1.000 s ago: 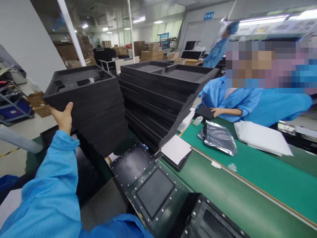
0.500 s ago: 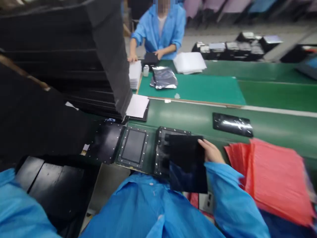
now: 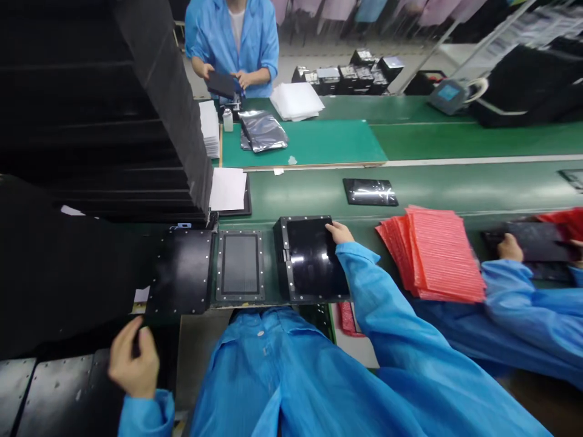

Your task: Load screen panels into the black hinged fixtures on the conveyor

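My right hand (image 3: 340, 233) grips the right edge of a glossy black panel (image 3: 314, 258), which lies over a stack of black frames with pale dots along their rims (image 3: 283, 267). Just left of that stack, a flat black frame (image 3: 240, 264) rests on the green bench. Farther left is a black plate (image 3: 184, 267) with dots along its edges. At the lower left my left hand (image 3: 135, 359) is raised near dark plates (image 3: 59, 388), its fingers curled but apart, holding nothing.
A tall black stack (image 3: 150, 109) rises at the left. Red bubble bags (image 3: 441, 255) sit to the right, beside another person's hands (image 3: 510, 249). Across the bench, a person in blue (image 3: 237, 42) holds a black piece. A glossy black slab (image 3: 371, 192) lies on the belt.
The black panel has moved from in front of the frame stack onto it, with my right hand still on it. My left hand has come into view. The view has turned right.
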`<move>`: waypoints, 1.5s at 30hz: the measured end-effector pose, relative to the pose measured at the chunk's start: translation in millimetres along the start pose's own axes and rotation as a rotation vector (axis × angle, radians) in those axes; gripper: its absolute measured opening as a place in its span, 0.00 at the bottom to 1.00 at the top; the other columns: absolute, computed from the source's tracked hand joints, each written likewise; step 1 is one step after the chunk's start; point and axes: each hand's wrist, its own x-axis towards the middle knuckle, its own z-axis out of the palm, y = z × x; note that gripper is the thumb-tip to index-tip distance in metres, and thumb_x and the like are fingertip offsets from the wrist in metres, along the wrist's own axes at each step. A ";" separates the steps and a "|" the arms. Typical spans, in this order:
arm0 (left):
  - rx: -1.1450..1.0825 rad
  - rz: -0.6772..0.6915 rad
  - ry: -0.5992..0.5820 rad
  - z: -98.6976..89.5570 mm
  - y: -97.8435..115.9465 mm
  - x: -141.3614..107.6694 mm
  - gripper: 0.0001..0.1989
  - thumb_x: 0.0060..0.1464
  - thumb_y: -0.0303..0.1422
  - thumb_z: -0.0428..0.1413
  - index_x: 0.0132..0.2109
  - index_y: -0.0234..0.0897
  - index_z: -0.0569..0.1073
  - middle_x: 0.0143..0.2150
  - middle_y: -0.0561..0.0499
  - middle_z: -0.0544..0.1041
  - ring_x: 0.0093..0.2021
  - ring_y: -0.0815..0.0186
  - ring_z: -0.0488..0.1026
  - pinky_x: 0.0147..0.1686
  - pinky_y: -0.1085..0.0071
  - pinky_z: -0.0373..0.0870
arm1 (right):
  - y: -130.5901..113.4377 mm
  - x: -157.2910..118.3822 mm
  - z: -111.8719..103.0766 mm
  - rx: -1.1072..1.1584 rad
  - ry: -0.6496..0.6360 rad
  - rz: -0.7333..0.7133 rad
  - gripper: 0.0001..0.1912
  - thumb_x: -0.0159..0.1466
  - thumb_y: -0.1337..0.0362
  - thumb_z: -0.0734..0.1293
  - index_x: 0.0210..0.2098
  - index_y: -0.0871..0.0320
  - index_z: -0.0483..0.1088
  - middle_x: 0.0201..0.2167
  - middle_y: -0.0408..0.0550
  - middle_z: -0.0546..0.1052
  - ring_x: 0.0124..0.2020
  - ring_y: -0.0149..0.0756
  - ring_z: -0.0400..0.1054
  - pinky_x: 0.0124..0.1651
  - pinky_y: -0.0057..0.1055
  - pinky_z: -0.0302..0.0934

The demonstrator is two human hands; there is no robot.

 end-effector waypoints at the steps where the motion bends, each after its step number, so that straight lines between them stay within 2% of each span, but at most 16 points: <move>1: -0.072 0.049 -0.051 12.4 9.0 -8.8 0.13 0.51 0.34 0.51 0.40 0.33 0.77 0.36 0.42 0.78 0.38 0.56 0.76 0.43 0.58 0.72 | -1.6 0.5 1.3 -0.022 0.002 -0.004 0.06 0.54 0.65 0.65 0.26 0.61 0.72 0.28 0.52 0.76 0.38 0.44 0.69 0.48 0.41 0.60; 4: -0.304 0.185 -0.402 49.9 45.9 -28.5 0.10 0.56 0.32 0.51 0.39 0.34 0.75 0.37 0.45 0.78 0.39 0.64 0.75 0.42 0.69 0.72 | 0.8 -5.2 2.1 -0.187 0.051 -0.044 0.13 0.55 0.61 0.66 0.36 0.63 0.74 0.38 0.58 0.75 0.46 0.51 0.66 0.53 0.46 0.57; 7: -0.484 0.239 -0.753 90.5 84.3 -49.5 0.13 0.57 0.35 0.52 0.48 0.37 0.73 0.44 0.45 0.77 0.46 0.63 0.73 0.48 0.66 0.71 | 25.3 -28.4 -3.9 -0.392 0.084 -0.197 0.22 0.56 0.59 0.66 0.47 0.61 0.72 0.50 0.62 0.70 0.54 0.56 0.61 0.56 0.51 0.55; 10: -0.548 0.127 -1.101 138.7 115.2 -77.7 0.25 0.54 0.41 0.54 0.57 0.37 0.66 0.57 0.42 0.69 0.58 0.58 0.66 0.57 0.59 0.63 | 72.8 -72.4 -11.6 -0.283 0.024 -0.222 0.26 0.57 0.56 0.64 0.54 0.58 0.68 0.53 0.58 0.69 0.55 0.52 0.63 0.57 0.48 0.56; 13: -0.558 -0.074 -1.301 185.2 138.4 -109.0 0.39 0.50 0.44 0.57 0.64 0.32 0.54 0.66 0.37 0.54 0.67 0.54 0.50 0.64 0.56 0.50 | 120.6 -123.7 -13.9 -0.030 0.010 -0.030 0.31 0.58 0.46 0.61 0.55 0.56 0.66 0.53 0.55 0.71 0.55 0.50 0.64 0.58 0.47 0.57; 15: -0.581 -0.194 -1.316 205.1 148.3 -128.5 0.44 0.51 0.45 0.55 0.67 0.30 0.46 0.69 0.37 0.45 0.69 0.56 0.42 0.66 0.58 0.43 | 140.5 -150.0 -12.5 0.146 -0.027 0.043 0.35 0.57 0.41 0.60 0.57 0.56 0.65 0.56 0.54 0.69 0.59 0.49 0.59 0.61 0.47 0.53; 18: -0.583 -0.339 -1.259 211.3 153.0 -151.2 0.44 0.54 0.46 0.51 0.68 0.32 0.38 0.70 0.40 0.40 0.69 0.59 0.38 0.66 0.61 0.39 | 151.8 -169.8 -11.8 0.327 -0.149 0.059 0.36 0.57 0.40 0.61 0.59 0.53 0.62 0.58 0.51 0.66 0.63 0.46 0.53 0.64 0.47 0.48; 23: -0.529 -0.425 -1.151 204.1 163.8 -152.0 0.43 0.53 0.45 0.53 0.68 0.34 0.42 0.69 0.41 0.48 0.68 0.60 0.46 0.66 0.62 0.42 | 150.3 -160.3 -21.7 0.391 -0.298 -0.017 0.39 0.57 0.46 0.64 0.63 0.57 0.55 0.62 0.55 0.61 0.62 0.47 0.54 0.64 0.47 0.47; 25: -0.513 -0.404 -1.115 223.2 176.4 -128.9 0.43 0.50 0.44 0.56 0.67 0.35 0.46 0.68 0.42 0.52 0.67 0.58 0.49 0.66 0.62 0.44 | 141.0 -131.7 -20.5 0.396 -0.381 -0.061 0.42 0.56 0.47 0.66 0.64 0.57 0.52 0.64 0.54 0.57 0.64 0.46 0.51 0.65 0.47 0.44; 29: -0.417 -0.320 -0.955 291.4 208.1 -55.5 0.30 0.55 0.42 0.51 0.62 0.36 0.59 0.64 0.44 0.60 0.66 0.60 0.53 0.65 0.64 0.47 | 93.0 -33.9 0.0 0.432 -0.399 -0.125 0.40 0.57 0.49 0.65 0.64 0.54 0.52 0.65 0.50 0.54 0.66 0.42 0.44 0.67 0.43 0.39; 31: -0.390 -0.295 -0.901 316.7 221.7 -29.5 0.24 0.58 0.43 0.47 0.58 0.36 0.62 0.61 0.43 0.64 0.64 0.61 0.57 0.63 0.63 0.50 | 67.1 10.2 9.1 0.466 -0.372 -0.133 0.33 0.59 0.51 0.63 0.61 0.53 0.57 0.62 0.49 0.60 0.65 0.40 0.49 0.66 0.42 0.42; 33: -0.384 -0.279 -0.888 328.4 227.7 -19.8 0.22 0.59 0.44 0.46 0.54 0.36 0.64 0.57 0.42 0.68 0.60 0.60 0.62 0.62 0.61 0.54 | 52.6 35.3 13.6 0.476 -0.381 -0.134 0.25 0.59 0.53 0.63 0.54 0.52 0.63 0.55 0.48 0.68 0.59 0.41 0.58 0.63 0.42 0.49; 36: -0.361 -0.247 -0.888 330.8 225.8 -21.0 0.19 0.58 0.44 0.46 0.49 0.36 0.67 0.51 0.43 0.72 0.56 0.60 0.67 0.59 0.60 0.59 | 50.0 40.1 14.1 0.440 -0.368 -0.159 0.17 0.58 0.55 0.63 0.45 0.53 0.68 0.44 0.46 0.73 0.49 0.41 0.65 0.56 0.41 0.56; 41: -0.260 -0.192 -0.820 326.4 235.3 -20.5 0.21 0.57 0.43 0.47 0.50 0.32 0.67 0.51 0.37 0.71 0.56 0.55 0.66 0.59 0.55 0.58 | 45.7 37.3 9.1 0.380 -0.352 -0.185 0.13 0.57 0.58 0.63 0.41 0.55 0.68 0.40 0.46 0.73 0.45 0.39 0.66 0.53 0.38 0.59; 43: -0.191 -0.113 -0.783 308.3 240.5 -32.4 0.24 0.53 0.42 0.52 0.52 0.30 0.67 0.56 0.34 0.68 0.61 0.49 0.60 0.61 0.50 0.54 | 39.4 41.4 7.3 0.357 -0.369 -0.173 0.14 0.58 0.60 0.63 0.43 0.56 0.67 0.41 0.47 0.74 0.45 0.39 0.67 0.53 0.39 0.59; 45: -0.099 0.144 -0.836 276.9 237.3 -60.0 0.27 0.50 0.41 0.56 0.55 0.32 0.67 0.61 0.36 0.64 0.64 0.47 0.54 0.62 0.47 0.50 | 33.6 43.7 4.6 0.309 -0.365 -0.207 0.15 0.59 0.61 0.63 0.45 0.56 0.67 0.44 0.48 0.74 0.47 0.39 0.67 0.54 0.39 0.59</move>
